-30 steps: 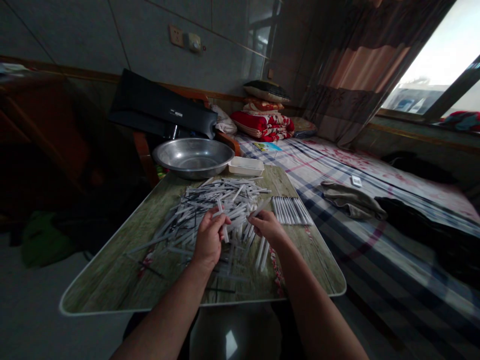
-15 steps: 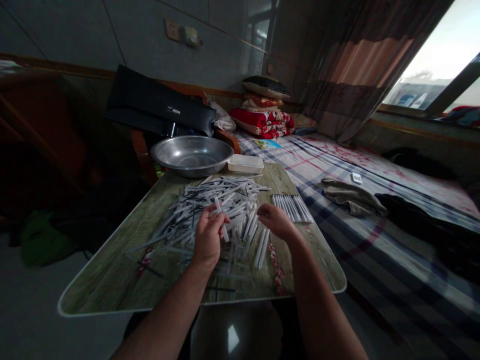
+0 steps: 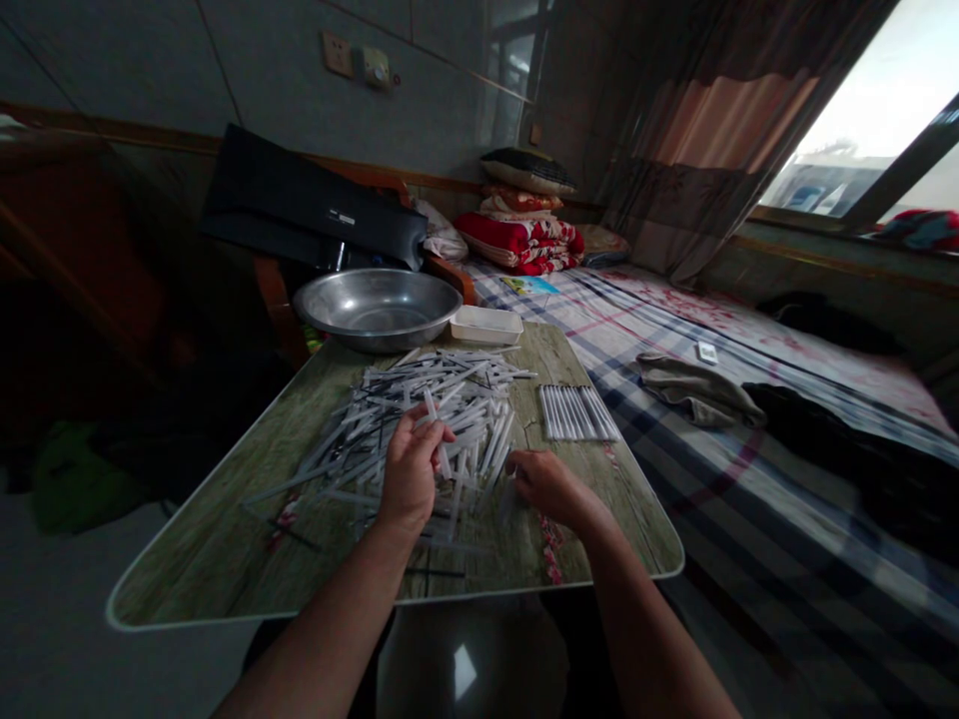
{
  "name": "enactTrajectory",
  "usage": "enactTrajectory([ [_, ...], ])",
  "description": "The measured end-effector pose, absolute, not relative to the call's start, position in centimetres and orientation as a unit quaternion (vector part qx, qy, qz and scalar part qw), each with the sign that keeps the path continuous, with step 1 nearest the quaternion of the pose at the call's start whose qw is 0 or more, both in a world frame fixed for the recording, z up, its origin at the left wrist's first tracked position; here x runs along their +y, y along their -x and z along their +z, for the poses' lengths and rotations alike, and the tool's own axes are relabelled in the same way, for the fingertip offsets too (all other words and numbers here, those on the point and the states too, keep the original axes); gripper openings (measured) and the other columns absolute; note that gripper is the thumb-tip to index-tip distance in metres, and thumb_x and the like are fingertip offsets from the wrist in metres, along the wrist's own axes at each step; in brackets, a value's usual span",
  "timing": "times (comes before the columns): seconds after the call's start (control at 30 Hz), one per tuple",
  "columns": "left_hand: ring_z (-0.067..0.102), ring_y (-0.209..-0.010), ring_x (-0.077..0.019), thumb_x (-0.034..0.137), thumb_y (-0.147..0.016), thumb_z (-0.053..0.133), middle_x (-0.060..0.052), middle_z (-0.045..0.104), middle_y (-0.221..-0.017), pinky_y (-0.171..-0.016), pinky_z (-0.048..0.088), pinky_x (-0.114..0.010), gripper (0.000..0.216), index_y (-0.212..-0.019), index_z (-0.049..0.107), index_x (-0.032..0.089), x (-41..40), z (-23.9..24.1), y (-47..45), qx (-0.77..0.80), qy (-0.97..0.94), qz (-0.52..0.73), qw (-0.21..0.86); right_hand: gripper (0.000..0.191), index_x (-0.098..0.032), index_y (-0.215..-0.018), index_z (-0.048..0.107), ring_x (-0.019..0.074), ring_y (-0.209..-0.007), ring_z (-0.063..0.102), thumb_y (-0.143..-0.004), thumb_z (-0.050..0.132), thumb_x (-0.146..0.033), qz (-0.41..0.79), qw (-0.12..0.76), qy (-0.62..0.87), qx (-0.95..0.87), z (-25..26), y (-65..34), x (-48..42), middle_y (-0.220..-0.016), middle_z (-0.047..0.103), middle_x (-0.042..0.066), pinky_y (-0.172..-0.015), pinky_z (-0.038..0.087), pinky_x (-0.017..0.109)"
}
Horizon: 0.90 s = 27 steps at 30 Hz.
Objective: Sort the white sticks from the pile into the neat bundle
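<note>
My left hand (image 3: 411, 467) is closed around a whitish plastic tube (image 3: 444, 459) that slants up past the thumb. A loose heap of similar tubes (image 3: 405, 394), with some thin dark sticks among them, spreads over the table just beyond it. My right hand (image 3: 550, 484) is at the heap's right edge, fingers pinched at the top of a blurred pair of pale tubes (image 3: 507, 504). Beyond that hand, a neat row of tubes with dark ends (image 3: 576, 412) lies side by side. One dark stick (image 3: 436, 573) rests by the front edge.
On the wood-patterned table (image 3: 202, 559), a wide metal basin (image 3: 379, 305) and a white plastic tray (image 3: 486, 325) stand at the back. A bed with a checked sheet (image 3: 659, 459) adjoins the right side. Behind the basin leans a black panel (image 3: 300, 215).
My right hand has come down and toward me, from above the heap's right edge to the pair of tubes lying there. My left hand keeps its hold on its tube.
</note>
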<state>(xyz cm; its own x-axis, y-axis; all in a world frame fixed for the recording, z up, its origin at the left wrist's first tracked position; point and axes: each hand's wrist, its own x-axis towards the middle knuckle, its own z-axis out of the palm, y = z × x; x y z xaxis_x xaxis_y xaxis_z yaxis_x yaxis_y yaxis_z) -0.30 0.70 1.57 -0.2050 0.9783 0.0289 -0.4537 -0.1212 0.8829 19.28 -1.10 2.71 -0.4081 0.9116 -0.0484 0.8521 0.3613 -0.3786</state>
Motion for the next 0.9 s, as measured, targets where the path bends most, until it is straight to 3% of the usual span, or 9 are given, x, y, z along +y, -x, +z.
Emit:
enactTrajectory([
  [0.13,0.035,-0.041,-0.0036,0.032,-0.073,0.068,0.005,0.061,-0.062,-0.038,0.023,-0.013,0.036,-0.104,0.055,0.019,0.6,1.7,0.3,0.395,-0.339,0.669,0.531,0.023,-0.017,-0.089,0.068,0.0141,-0.079,0.058,-0.085,0.047,-0.010,0.159,0.080,0.539,-0.823,2.3,-18.1,-1.1,-0.090,0.064,0.006,-0.074,0.040,0.024],
  [0.4,0.033,-0.042,-0.0041,0.031,-0.075,0.067,0.004,0.061,-0.062,-0.038,0.023,-0.012,0.034,-0.104,0.054,0.018,0.6,1.6,0.2,0.398,-0.338,0.668,0.530,0.029,-0.016,-0.088,0.070,0.0130,-0.081,0.058,-0.081,0.045,-0.004,0.165,0.107,0.518,-0.833,1.1,-17.6,-0.9,-0.106,0.059,0.007,-0.080,0.043,0.024],
  [0.63,0.033,-0.042,-0.0041,0.031,-0.075,0.066,0.004,0.061,-0.062,-0.038,0.024,-0.012,0.035,-0.105,0.055,0.018,0.7,1.5,0.3,0.397,-0.344,0.664,0.532,0.019,-0.015,-0.088,0.067,0.0153,-0.085,0.059,-0.088,0.048,-0.018,0.146,0.068,0.542,-0.825,1.1,-17.4,-1.0,-0.099,0.060,0.008,-0.079,0.043,0.025],
  [0.9,0.034,-0.041,-0.0039,0.031,-0.075,0.066,0.004,0.061,-0.062,-0.038,0.024,-0.013,0.033,-0.104,0.056,0.018,0.8,1.3,0.3,0.400,-0.343,0.664,0.530,0.025,-0.018,-0.090,0.068,0.0135,-0.082,0.058,-0.088,0.044,-0.013,0.136,0.046,0.557,-0.818,1.4,-17.0,-1.0,-0.103,0.059,0.007,-0.075,0.041,0.023],
])
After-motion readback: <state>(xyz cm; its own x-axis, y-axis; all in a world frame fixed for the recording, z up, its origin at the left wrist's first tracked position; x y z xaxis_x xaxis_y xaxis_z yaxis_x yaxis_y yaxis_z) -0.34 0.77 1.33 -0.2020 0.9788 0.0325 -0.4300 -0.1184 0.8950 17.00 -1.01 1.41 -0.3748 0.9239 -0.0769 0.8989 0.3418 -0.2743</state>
